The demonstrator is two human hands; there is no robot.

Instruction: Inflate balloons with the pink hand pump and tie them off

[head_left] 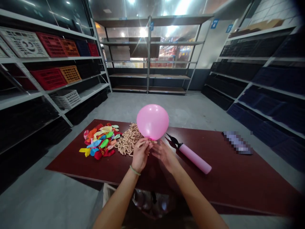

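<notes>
An inflated pink balloon (152,121) stands above the table, its neck pointing down toward me. My left hand (141,154) pinches the neck between thumb and fingers. From the other side, my right hand (166,156) has its fingertips at the same neck, the fingers bent and partly apart. The knot area is small and mostly covered by the fingers. Just left of the balloon lies a heap of tan, cord-like pieces (126,141). Beyond that is a pile of uninflated balloons (101,140) in many colours. A pink hand pump (195,158) with a black nozzle end lies to the right.
The dark red table (226,178) carries a blurred flat item (237,143) at its right end. Below its front edge sits an open bag or bin (152,202) with shiny contents. Shelves with plastic crates (50,79) line the left; another rack (149,58) stands behind.
</notes>
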